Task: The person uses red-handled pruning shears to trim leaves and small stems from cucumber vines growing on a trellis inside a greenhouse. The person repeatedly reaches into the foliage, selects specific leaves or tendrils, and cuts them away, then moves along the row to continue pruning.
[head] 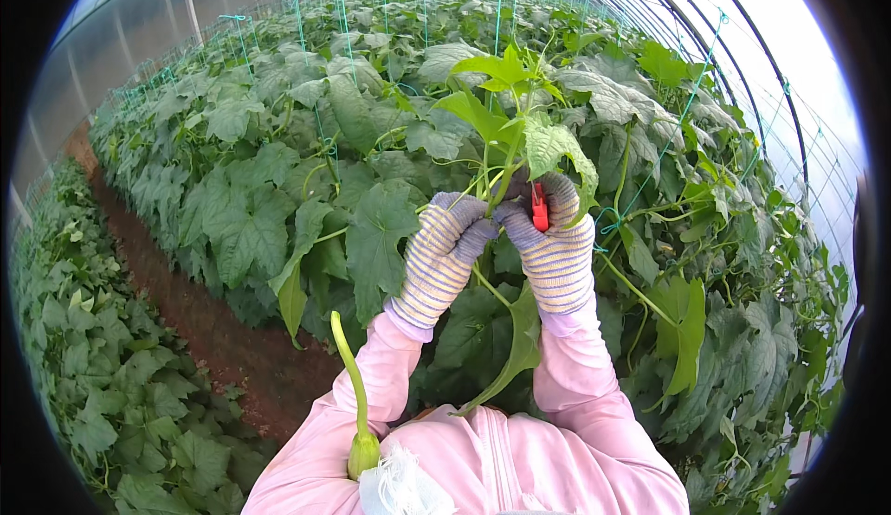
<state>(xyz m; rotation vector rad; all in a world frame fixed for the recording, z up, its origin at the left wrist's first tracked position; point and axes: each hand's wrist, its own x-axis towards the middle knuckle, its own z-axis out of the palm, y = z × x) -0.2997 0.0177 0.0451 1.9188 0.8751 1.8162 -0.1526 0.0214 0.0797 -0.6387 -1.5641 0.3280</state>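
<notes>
Both my hands wear striped knit gloves and meet at the green stem point(511, 160) of a climbing vine with bright young leaves at its top. My left hand point(452, 243) pinches at the stem from the left, its fingers curled. My right hand point(553, 236) is closed around a small red-handled tool point(539, 209), its fingertips against the stem; the tool's working end is mostly hidden. A broad leaf point(518, 348) hangs between my forearms. A green stalk with a swollen end point(363, 445) lies against my left sleeve, beside white frayed cloth point(404, 484).
Dense rows of leafy vines surround me, with teal strings point(344, 14) running upward. A teal string point(686, 111) slants down just right of my right hand. A brown soil path point(202, 306) runs at the left. Dark greenhouse hoops point(759, 42) curve along the right.
</notes>
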